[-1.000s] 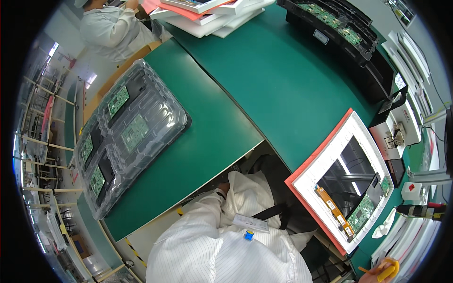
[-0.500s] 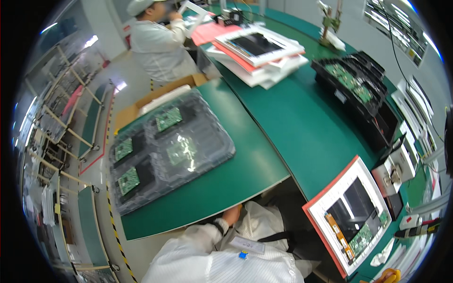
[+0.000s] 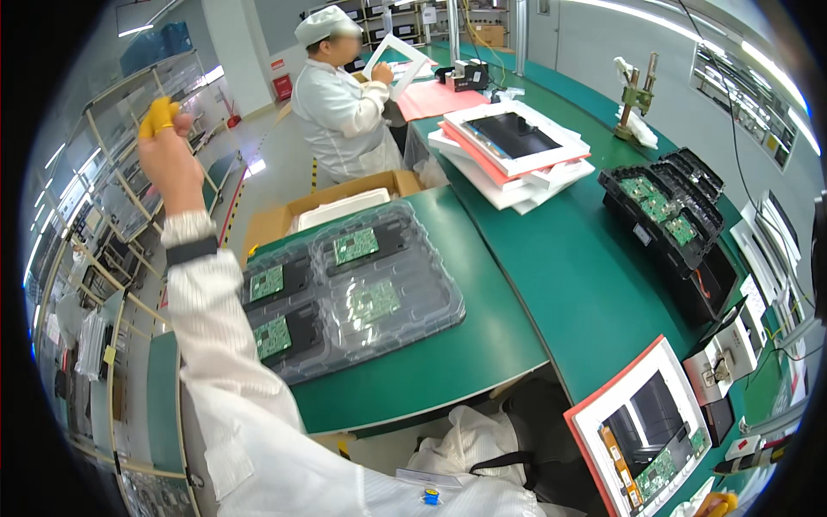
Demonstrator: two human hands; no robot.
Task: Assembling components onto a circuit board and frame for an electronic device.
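Note:
My left hand (image 3: 172,159) is raised at the far left, well above the floor, its fingers curled closed with yellow finger covers on them. Nothing shows in it. Only a piece of my right hand (image 3: 718,504), also with yellow finger covers, enters at the lower right edge, beside a crumpled white piece (image 3: 689,500); its grip is cut off. Near it, a display panel (image 3: 659,405) with a green circuit board (image 3: 656,476) lies on white and red foam sheets. A clear plastic tray (image 3: 431,289) holds several black-backed green boards (image 3: 355,246) on the green table.
A stack of foam sheets (image 3: 543,181) with a dark panel on top stands at the back. Black bins (image 3: 642,237) with green boards sit at right. Behind the tray is an open cardboard box (image 3: 276,220). A co-worker (image 3: 340,121) holds a white frame. Racks (image 3: 129,198) line the left.
My left hand has risen from the table's front edge up to the far left, its sleeve now stretched across the view. The view has shifted, so the table things appear lower and further right.

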